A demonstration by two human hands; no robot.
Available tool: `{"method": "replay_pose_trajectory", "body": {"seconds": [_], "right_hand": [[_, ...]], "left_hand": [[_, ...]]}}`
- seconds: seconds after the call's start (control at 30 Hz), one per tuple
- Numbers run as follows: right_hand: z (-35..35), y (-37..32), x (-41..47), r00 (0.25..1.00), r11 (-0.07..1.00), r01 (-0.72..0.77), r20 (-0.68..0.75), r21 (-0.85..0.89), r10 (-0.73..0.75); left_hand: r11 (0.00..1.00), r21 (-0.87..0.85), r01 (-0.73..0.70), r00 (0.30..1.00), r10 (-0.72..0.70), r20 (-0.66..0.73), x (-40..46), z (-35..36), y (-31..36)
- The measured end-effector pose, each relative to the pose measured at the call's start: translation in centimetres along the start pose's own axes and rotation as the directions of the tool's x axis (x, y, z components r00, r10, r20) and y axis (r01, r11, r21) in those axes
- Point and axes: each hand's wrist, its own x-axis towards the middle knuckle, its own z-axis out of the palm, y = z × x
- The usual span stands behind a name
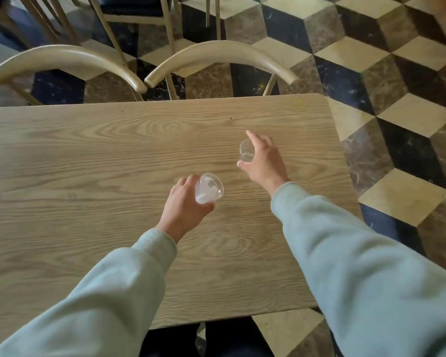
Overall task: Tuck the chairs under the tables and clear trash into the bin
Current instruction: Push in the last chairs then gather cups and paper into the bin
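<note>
Two clear plastic cups are over the wooden table (pixel 88 163). My left hand (pixel 184 206) grips the larger cup (pixel 209 188), which is tilted with its mouth toward me and has whitish residue inside. My right hand (pixel 262 161) has its thumb and fingers around the smaller clear cup (pixel 246 150) near the table's right part. Two beige chairs with curved backs, one at the left (pixel 62 56) and one at the right (pixel 222 51), stand tucked against the table's far edge.
More chair legs and a dark seat (pixel 131 6) stand beyond on the cube-patterned tile floor (pixel 397 73). The table's right edge ends near open floor. No bin is in view.
</note>
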Motion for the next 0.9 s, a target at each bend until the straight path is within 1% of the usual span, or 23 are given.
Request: {"method": "replay_pose_trajectory", "body": {"seconds": [0.1, 0.2, 0.23, 0.33, 0.43, 0.53, 0.7, 0.9], "right_hand": [[0.3, -0.5, -0.7, 0.994, 0.989, -0.030, -0.098, 0.146, 0.045], [-0.3, -1.6, -3.1, 0.986, 0.933, 0.033, -0.163, 0.358, 0.028], [-0.5, -2.0, -4.2, 0.988, 0.908, 0.052, -0.155, 0.417, 0.015], [-1.1, -3.6, -7.7, 0.998, 0.845, 0.042, -0.057, 0.533, -0.014], [-0.7, -4.8, -9.7, 1.000, 0.834, 0.020, 0.004, 0.552, -0.027], [0.3, -5.3, -10.9, 1.000, 0.860, 0.000, 0.024, 0.510, -0.014], [1.7, -6.5, -13.3, 0.997, 0.864, -0.049, 0.072, 0.501, 0.015], [3.0, -6.1, -16.4, 0.985, 0.771, -0.173, 0.128, 0.613, 0.118]], "left_hand": [[1.000, 0.014, -0.002, 1.000, 0.002, -0.004, 0.1, -0.2, -0.3], [1.000, 0.015, -0.018, 1.000, 0.018, -0.009, -0.2, -0.7, -0.8], [1.000, 0.015, -0.022, 1.000, 0.022, -0.010, -0.4, -0.9, -0.9], [1.000, -0.003, -0.027, 1.000, 0.027, -0.014, -0.9, -1.4, -1.4], [0.997, -0.031, -0.069, 0.997, 0.068, -0.029, -1.4, -2.1, -1.5], [0.990, -0.057, -0.132, 0.991, 0.130, -0.038, -2.2, -2.6, -1.7], [0.961, -0.066, -0.268, 0.963, 0.269, -0.005, -3.7, -2.9, -1.8], [0.930, -0.087, -0.356, 0.931, 0.362, 0.055, -5.8, -2.3, -1.6]]}}
